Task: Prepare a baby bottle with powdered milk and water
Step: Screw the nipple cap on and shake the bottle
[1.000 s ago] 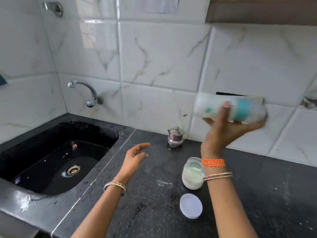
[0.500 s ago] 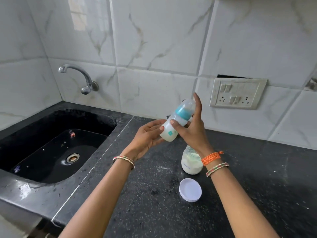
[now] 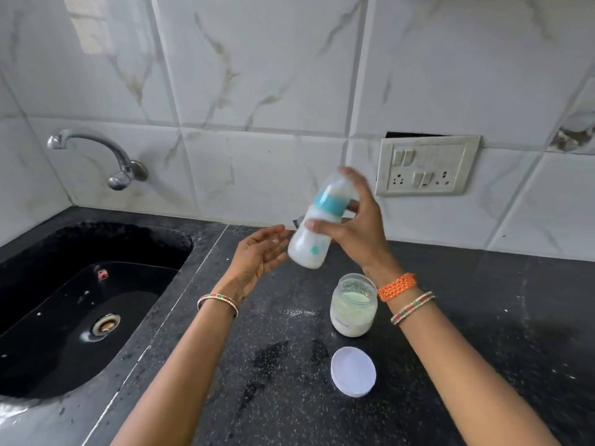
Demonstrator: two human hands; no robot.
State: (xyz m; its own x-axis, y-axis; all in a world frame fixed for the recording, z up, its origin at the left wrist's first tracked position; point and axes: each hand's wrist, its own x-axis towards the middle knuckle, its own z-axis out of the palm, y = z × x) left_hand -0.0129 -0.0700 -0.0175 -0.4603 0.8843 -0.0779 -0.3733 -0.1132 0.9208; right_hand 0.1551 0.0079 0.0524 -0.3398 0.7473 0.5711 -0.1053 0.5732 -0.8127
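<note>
Above the counter (image 3: 483, 317), left hand (image 3: 257, 252) has released the bottle (image 3: 314, 233).

I'm seeing the open glass powder jar (image 3: 353, 309) and round white lid (image 3: 353, 371) sitting under my right wrist; the black speckled counter (image 3: 483, 317) is lying bare rightward.

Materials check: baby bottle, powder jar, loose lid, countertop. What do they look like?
Baby bottle: likely translucent plastic, milky inside, with an opaque teal collar.
Powder jar: clear, glossy, glass or plastic; cannot tell which.
Loose lid: matte white, probably plastic.
Countertop: black speckled polished stone, granite-like, with soft reflections.
</note>
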